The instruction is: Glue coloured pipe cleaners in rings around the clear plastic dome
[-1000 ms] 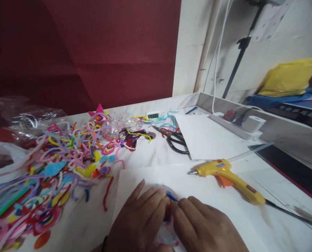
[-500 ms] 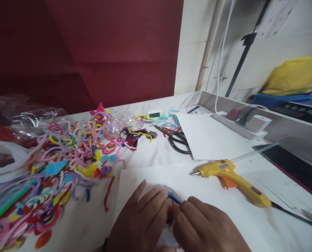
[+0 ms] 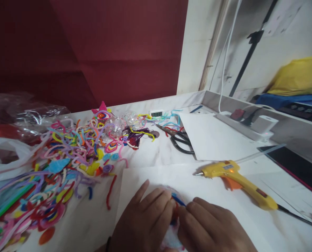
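Close together over a white sheet of paper, both hands work at a blue pipe cleaner. My left hand curls its fingertips against the pipe cleaner's left end, one finger sticking out. From the other side, my right hand pinches its right end with bent fingers. Beneath them lies a round, pale craft piece with pink and blue edges, mostly covered by the hands. A bit of red-orange shows between the fingers. What the thumbs do is hidden.
A yellow glue gun lies to the right, its cord running off the edge. Scissors rest partly under another paper. Tangled pipe cleaners cover the left side. A power strip stands by the raised border.
The whole view has shifted slightly, so things appear a little further right. Both hands keep nearly the same pose around the blue pipe cleaner.
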Demonstrator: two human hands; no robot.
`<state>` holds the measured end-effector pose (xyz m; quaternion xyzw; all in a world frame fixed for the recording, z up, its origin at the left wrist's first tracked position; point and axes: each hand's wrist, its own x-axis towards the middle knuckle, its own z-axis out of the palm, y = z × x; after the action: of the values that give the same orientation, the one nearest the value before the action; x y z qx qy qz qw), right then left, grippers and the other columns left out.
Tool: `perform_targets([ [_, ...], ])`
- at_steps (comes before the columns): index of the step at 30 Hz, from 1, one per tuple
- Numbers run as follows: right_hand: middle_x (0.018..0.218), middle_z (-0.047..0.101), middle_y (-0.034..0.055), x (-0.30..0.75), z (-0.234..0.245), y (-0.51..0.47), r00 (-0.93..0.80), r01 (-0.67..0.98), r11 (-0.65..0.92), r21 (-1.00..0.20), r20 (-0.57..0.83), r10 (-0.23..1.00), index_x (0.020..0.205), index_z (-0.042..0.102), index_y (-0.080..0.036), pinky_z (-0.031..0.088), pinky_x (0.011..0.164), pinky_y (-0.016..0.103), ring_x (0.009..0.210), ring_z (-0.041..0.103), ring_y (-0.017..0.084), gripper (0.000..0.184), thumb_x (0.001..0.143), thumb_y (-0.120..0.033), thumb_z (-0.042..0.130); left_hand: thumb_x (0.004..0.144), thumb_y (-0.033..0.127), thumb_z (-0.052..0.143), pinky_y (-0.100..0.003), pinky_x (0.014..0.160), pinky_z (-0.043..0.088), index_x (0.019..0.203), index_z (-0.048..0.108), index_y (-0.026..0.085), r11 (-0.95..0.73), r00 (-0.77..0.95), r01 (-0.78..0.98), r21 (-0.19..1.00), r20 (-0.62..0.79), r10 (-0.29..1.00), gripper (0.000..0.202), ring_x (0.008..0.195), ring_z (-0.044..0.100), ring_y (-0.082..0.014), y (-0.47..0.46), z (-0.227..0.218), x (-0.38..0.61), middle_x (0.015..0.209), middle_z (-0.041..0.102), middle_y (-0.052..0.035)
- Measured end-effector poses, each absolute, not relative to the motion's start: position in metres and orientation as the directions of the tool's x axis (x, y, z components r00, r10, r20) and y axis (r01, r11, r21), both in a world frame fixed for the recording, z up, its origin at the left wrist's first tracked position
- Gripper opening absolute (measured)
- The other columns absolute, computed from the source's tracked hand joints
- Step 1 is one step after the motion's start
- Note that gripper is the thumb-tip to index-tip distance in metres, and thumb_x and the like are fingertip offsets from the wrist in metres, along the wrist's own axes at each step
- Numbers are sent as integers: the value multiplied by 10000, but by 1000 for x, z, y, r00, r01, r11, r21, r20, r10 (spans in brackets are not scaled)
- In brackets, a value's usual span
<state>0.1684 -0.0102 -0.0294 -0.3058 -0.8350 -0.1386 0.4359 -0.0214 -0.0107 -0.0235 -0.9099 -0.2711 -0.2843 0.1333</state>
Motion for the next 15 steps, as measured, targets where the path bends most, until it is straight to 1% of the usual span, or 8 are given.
perform_targets([
  [3, 537, 456, -25, 168, -31, -10, -419, 639, 769, -35, 823, 385, 647, 510, -200, 237, 414, 297, 464, 398, 135, 368, 956, -77, 353, 1018, 490, 312, -377, 1212, 186, 1152, 603, 88, -816, 693, 572, -83, 581, 427, 514, 1208, 575, -187, -11, -23, -22, 1172, 695, -86],
  [6, 553, 493, -19, 169, -35, -11, -434, 644, 765, -12, 818, 378, 657, 524, -195, 272, 428, 298, 482, 429, 141, 356, 953, -72, 368, 1025, 487, 285, -373, 1211, 187, 1152, 604, 94, -809, 690, 581, -87, 579, 434, 521, 1217, 568, -180, -11, -23, -22, 1175, 696, -81],
  [9, 534, 490, -20, 169, -37, -13, -445, 640, 769, -10, 810, 381, 614, 504, -204, 266, 415, 304, 457, 424, 136, 387, 948, -68, 364, 1023, 479, 305, -376, 1209, 193, 1163, 601, 93, -817, 701, 569, -97, 576, 420, 507, 1216, 570, -184, -9, -23, -23, 1183, 693, -84],
  [12, 507, 475, -26, 172, -33, -16, -434, 624, 781, -24, 821, 372, 599, 505, -205, 258, 389, 299, 426, 414, 124, 380, 933, -72, 381, 1034, 443, 283, -381, 1211, 184, 1165, 603, 87, -821, 696, 564, -82, 582, 420, 496, 1219, 567, -188, -10, -24, -23, 1191, 691, -83],
  [13, 508, 480, -27, 174, -30, -17, -440, 618, 785, -43, 808, 392, 606, 517, -202, 270, 388, 293, 425, 422, 120, 365, 930, -80, 399, 1034, 441, 279, -381, 1211, 181, 1164, 605, 88, -820, 692, 568, -75, 584, 425, 498, 1220, 566, -188, -10, -24, -22, 1191, 691, -81],
  [15, 523, 496, -27, 178, -23, -19, -465, 612, 783, -112, 749, 471, 647, 560, -190, 300, 392, 275, 430, 447, 110, 305, 913, -87, 454, 1029, 458, 289, -384, 1211, 179, 1167, 606, 91, -813, 686, 578, -68, 580, 439, 504, 1223, 565, -191, -12, -24, -21, 1193, 691, -80],
])
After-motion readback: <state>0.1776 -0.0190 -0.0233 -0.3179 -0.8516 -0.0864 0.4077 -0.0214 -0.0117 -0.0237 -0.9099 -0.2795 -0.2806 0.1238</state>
